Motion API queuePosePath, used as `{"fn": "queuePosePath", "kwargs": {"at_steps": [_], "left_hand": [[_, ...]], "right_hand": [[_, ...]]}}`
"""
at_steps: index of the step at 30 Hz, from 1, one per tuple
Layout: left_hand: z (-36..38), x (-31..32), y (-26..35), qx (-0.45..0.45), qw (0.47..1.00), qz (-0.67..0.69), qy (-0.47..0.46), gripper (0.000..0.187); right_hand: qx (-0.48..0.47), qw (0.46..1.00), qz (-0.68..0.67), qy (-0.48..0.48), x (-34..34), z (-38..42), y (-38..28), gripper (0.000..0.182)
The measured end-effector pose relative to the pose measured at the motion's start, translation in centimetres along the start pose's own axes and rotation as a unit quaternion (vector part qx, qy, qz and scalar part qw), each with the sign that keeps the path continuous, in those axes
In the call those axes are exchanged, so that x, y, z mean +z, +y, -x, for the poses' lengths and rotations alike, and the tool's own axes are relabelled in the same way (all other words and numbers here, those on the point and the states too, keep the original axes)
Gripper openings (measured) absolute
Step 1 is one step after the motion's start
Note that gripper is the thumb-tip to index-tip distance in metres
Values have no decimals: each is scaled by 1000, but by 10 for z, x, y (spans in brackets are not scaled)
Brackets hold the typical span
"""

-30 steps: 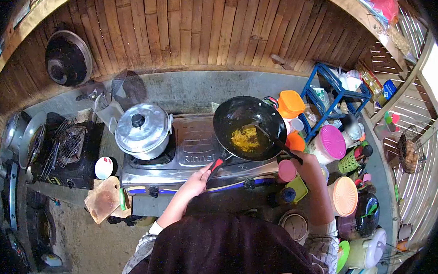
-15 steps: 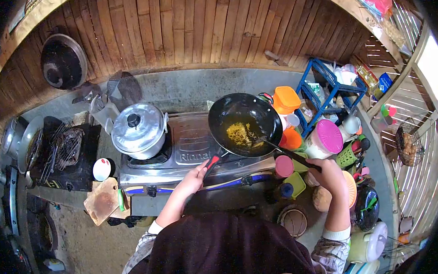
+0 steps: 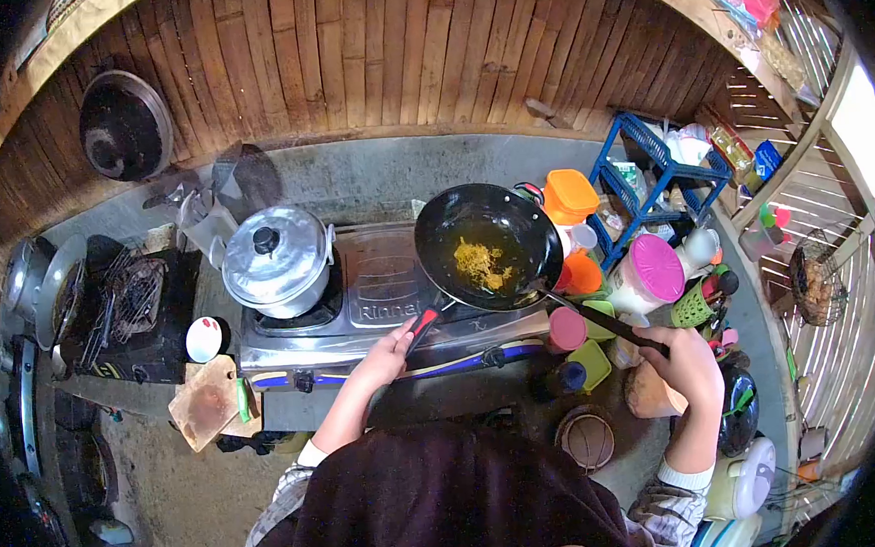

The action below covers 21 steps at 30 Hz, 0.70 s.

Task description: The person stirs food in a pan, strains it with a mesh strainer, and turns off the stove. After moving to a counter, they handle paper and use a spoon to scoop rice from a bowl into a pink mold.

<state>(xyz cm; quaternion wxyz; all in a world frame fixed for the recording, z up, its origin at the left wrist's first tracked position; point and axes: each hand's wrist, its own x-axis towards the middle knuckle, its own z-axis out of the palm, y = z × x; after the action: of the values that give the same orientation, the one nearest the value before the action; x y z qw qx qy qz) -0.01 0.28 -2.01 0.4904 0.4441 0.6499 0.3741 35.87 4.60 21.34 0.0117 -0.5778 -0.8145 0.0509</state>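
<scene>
A black wok (image 3: 530, 232) and its yellow food (image 3: 482, 264), over on the stove (image 3: 381, 252)

I see the wok over the right side of the stove, its handle slanting down towards the person. The left hand (image 3: 391, 355) has its fingers curled around that red-and-black handle (image 3: 424, 323). Across from it, the right hand (image 3: 687, 361) is wrapped around the near end of a spatula (image 3: 616, 325), whose long dark shaft slants up to the wok's near right rim. The tip is by that rim, apart from the food, and I can't make out its shape from here. The food lies in a loose heap around the middle of the wok.

Over on the left of the same stove, a lidded silver pot (image 3: 275, 268) stands upright. Past it, nearer the floor side, lies a wooden chopping board (image 3: 200, 402). Just beside the wok on the right there's an orange tub (image 3: 570, 195), with a blue rack (image 3: 642, 138) behind it and a pink lid (image 3: 657, 268) near the spatula's shaft
</scene>
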Motion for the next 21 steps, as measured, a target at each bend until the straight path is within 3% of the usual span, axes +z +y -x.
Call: {"fn": "queuePosePath", "kwargs": {"at_steps": [15,21], "left_hand": [[2,-1,6,-5,1000,3,-11,39],[1,0,3,-10,1000,-8,-2,39]], "right_hand": [[-23,999,-27,-1,10,-12,-8,28],[-107,989,-99,11,37,-38,-7,27]]}}
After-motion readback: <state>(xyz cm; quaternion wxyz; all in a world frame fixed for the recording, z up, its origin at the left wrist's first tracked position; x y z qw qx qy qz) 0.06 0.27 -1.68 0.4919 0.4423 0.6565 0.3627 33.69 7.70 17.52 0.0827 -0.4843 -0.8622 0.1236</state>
